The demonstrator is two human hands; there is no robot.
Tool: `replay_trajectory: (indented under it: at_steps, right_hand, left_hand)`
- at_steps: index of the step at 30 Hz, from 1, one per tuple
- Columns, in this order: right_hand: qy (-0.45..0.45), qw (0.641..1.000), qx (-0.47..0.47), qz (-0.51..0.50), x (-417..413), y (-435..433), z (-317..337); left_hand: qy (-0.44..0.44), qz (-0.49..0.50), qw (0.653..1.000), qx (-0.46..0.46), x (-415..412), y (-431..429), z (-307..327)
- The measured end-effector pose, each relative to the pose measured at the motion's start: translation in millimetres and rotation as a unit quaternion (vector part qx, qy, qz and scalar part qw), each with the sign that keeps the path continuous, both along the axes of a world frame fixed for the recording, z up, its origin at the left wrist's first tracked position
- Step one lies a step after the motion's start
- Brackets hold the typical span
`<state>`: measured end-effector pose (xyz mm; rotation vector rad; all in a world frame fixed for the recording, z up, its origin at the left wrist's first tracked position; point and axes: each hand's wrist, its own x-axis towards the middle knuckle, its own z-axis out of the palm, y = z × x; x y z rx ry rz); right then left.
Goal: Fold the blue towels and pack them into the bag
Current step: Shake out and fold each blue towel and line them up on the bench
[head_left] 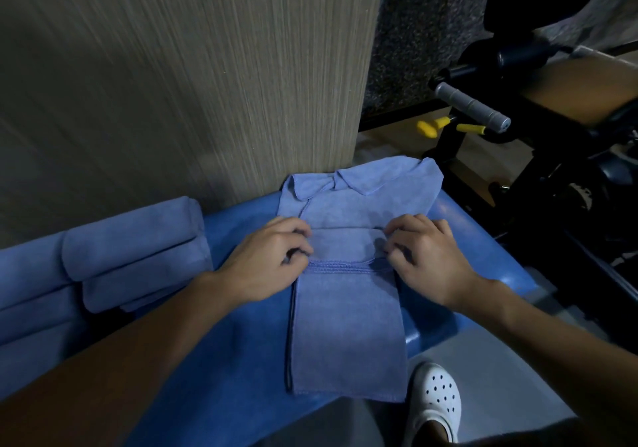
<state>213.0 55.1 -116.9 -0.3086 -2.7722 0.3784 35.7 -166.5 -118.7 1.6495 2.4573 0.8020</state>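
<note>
A long blue towel [347, 325] lies folded lengthwise on a blue padded bench [228, 350], its far end rumpled against the wall. My left hand [266, 260] pinches the left side of a folded-over flap at the towel's middle. My right hand [426, 256] pinches the flap's right side. The stitched hem of the flap runs between my two hands. A stack of folded blue towels [134, 253] sits at the left of the bench. No bag is in view.
A wood-grain wall panel [193, 77] stands right behind the bench. Black exercise equipment with a grey handle [471, 106] and yellow knobs [431, 127] fills the right side. A white perforated clog [436, 398] is on the floor by the bench's near right edge.
</note>
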Motion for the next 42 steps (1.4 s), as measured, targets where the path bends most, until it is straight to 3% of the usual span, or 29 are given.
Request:
replay_trajectory:
  at_steps: [3,7,12,18,21,24,28,31,35,42]
  right_hand:
    - [-0.003,0.997,-0.064,-0.049,-6.8,-6.3,-2.4]
    - [-0.066,0.996,-0.05,-0.03,-2.0,-8.2,-4.9]
    - [-0.102,0.99,-0.086,-0.038,-4.0,-4.4,5.8]
    - [-0.146,0.98,-0.129,-0.047,-17.3,3.5,11.7]
    - [-0.142,0.97,-0.19,-0.047,-22.2,5.7,13.9]
    - [-0.093,0.968,-0.228,-0.056,-26.7,4.4,19.2]
    - [-0.007,0.984,-0.17,-0.045,-25.3,-1.9,26.5]
    - [0.003,0.997,-0.071,-0.001,-14.3,-3.7,21.1]
    - [-0.016,0.998,-0.044,0.05,5.3,-10.5,17.9]
    - [-0.053,0.994,-0.006,0.095,32.2,-18.3,10.1]
  left_hand:
    - [-0.017,0.044,0.999,-0.004,1.2,11.9,-3.6]
    - [-0.012,0.035,0.997,-0.062,-0.3,12.6,-5.3]
    - [-0.12,0.077,0.982,-0.125,-9.1,14.7,-2.1]
    - [-0.175,0.101,0.959,-0.197,-21.0,26.1,6.0]
    - [-0.218,0.093,0.954,-0.186,-25.4,27.3,10.0]
    - [-0.244,0.077,0.961,-0.106,-26.5,30.4,18.3]
    - [-0.22,0.044,0.975,0.006,-17.0,29.3,24.9]
    - [-0.119,0.015,0.992,0.035,-2.2,20.0,23.8]
    - [-0.031,-0.051,0.998,0.026,14.4,5.0,18.2]
    - [-0.051,-0.078,0.995,-0.041,31.8,-14.9,6.2]
